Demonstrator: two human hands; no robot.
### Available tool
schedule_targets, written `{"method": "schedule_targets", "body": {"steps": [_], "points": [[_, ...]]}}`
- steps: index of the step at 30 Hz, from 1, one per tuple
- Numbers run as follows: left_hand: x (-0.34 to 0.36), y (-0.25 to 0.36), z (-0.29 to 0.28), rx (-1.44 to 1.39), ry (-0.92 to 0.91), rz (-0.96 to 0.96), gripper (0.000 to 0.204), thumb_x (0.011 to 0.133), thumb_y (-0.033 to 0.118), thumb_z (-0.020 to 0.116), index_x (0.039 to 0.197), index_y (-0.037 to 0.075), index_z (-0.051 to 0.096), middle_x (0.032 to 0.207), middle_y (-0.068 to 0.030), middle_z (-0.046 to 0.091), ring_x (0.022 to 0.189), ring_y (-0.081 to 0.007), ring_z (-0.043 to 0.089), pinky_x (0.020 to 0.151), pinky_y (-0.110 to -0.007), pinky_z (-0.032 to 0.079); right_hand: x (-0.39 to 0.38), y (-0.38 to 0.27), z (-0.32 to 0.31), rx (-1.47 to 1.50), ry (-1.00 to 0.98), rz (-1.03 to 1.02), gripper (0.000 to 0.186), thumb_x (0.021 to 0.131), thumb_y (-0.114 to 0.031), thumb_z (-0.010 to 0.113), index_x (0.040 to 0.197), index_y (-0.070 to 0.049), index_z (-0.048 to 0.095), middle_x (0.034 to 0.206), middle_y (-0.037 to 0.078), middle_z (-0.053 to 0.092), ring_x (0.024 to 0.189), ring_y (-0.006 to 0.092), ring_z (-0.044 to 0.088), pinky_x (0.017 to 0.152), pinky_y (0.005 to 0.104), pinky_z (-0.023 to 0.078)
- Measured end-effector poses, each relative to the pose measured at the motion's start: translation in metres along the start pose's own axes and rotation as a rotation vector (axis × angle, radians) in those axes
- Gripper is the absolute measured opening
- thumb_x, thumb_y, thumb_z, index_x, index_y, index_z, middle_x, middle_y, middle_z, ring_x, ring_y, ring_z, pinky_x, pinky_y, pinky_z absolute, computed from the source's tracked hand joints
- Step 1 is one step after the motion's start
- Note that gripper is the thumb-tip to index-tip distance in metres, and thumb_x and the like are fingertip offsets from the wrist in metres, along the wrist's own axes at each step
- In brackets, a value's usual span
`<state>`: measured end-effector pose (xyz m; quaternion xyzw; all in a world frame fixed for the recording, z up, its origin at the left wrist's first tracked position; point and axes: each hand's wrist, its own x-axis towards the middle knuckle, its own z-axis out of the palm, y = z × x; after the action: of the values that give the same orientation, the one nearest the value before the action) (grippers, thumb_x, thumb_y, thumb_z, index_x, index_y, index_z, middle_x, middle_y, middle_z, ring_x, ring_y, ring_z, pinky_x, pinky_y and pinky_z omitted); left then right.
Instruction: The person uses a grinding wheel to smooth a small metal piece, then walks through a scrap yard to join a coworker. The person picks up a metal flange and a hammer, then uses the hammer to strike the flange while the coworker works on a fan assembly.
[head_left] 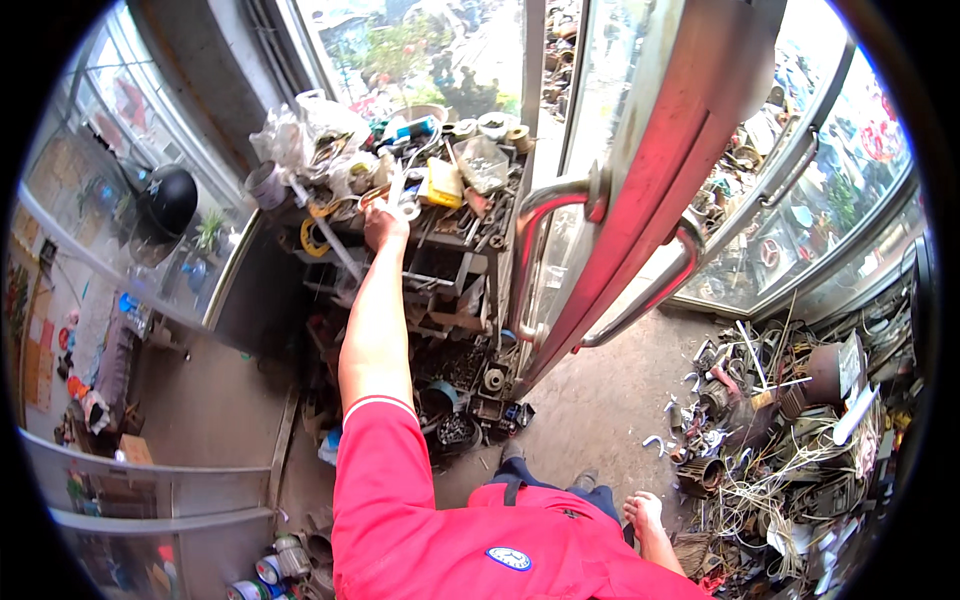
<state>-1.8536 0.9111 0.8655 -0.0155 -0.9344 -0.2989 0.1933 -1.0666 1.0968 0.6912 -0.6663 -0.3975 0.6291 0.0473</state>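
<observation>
The glass door (645,190) stands at center right, with a red-and-silver frame and curved metal handles (527,240). The scrap pile (790,450) covers the floor at lower right and consists of tangled cords, metal parts and machine pieces. The cluttered rack (496,295) stands left of the door; its top and lower shelves carry loose parts. A black helmet (168,200) is at the glass on the left side. A clear plastic bag (325,115) rests on the rear left of the rack top.

The left hand (383,226) is at the end of an extended arm, at the front of the rack top. The fingers are bent over the clutter; whether they grasp an item cannot be told. The right hand (643,512) hangs low, left of the scrap pile, released, with the fingers loosely curled.

The yellow box (444,183) lies on the rack top, right of the left hand. A blue can (415,128) lies behind it. The white strip (397,187) is on the rack top, just beyond the left fingertips; contact is unclear.
</observation>
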Motion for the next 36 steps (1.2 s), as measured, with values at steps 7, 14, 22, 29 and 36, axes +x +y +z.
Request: {"method": "schedule_targets", "body": {"steps": [7, 14, 22, 29, 36], "points": [[0.017, 0.025, 0.017, 0.135, -0.064, 0.174, 0.030, 0.097, 0.034, 0.048, 0.107, 0.008, 0.060, 0.115, -0.0162, 0.062, 0.106, -0.0343, 0.063, 0.085, -0.045, 0.052, 0.016, 0.025, -0.013, -0.021, 0.072, 0.011, 0.040, 0.082, 0.004, 0.051, 0.121, 0.002, 0.050, 0.086, 0.017, 0.066, 0.060, 0.0208, 0.062, 0.047, 0.0267, 0.045], [0.007, 0.002, 0.026, 0.053, 0.072, 0.353, 0.034, 0.090, 0.032, 0.064, 0.109, 0.005, 0.063, 0.105, -0.0178, 0.061, 0.101, -0.0357, 0.060, 0.084, -0.045, 0.051, 0.025, -0.008, 0.015, -0.158, -0.038, -0.036, 0.039, 0.087, -0.003, 0.053, 0.126, 0.001, 0.050, 0.093, 0.015, 0.066, 0.070, 0.0228, 0.064, 0.055, 0.0319, 0.052], [-0.147, -0.016, -0.015, -0.497, 0.008, 0.104, 0.034, 0.096, 0.029, 0.059, 0.113, 0.000, 0.063, 0.110, -0.0169, 0.059, 0.103, -0.0310, 0.058, 0.091, -0.039, 0.046, 0.008, -0.093, 0.079, -0.258, -0.182, -0.414, 0.053, 0.089, -0.029, 0.065, 0.133, -0.001, 0.054, 0.106, 0.008, 0.064, 0.083, 0.0138, 0.058, 0.068, 0.0289, 0.048], [-0.388, -0.045, -0.057, -0.698, -0.429, -0.099, 0.032, 0.100, 0.022, 0.054, 0.117, -0.004, 0.059, 0.115, -0.0134, 0.057, 0.104, -0.0239, 0.056, 0.095, -0.034, 0.044, -0.128, -0.209, 0.141, 0.498, -1.277, -0.094, 0.074, 0.084, -0.016, 0.058, 0.149, 0.001, 0.029, 0.153, 0.021, 0.034, 0.142, 0.0336, 0.034, 0.115, 0.0448, 0.030], [-0.459, 0.075, -0.131, -0.686, -0.394, 0.570, 0.046, 0.099, 0.030, 0.049, 0.131, -0.005, 0.053, 0.133, -0.0215, 0.052, 0.126, -0.0345, 0.049, 0.107, -0.043, 0.036, -0.126, -0.200, 0.116, 0.652, -1.447, -0.049, 0.068, 0.091, -0.026, 0.054, 0.149, 0.000, 0.032, 0.153, 0.021, 0.035, 0.140, 0.0325, 0.036, 0.117, 0.0437, 0.027]]}}
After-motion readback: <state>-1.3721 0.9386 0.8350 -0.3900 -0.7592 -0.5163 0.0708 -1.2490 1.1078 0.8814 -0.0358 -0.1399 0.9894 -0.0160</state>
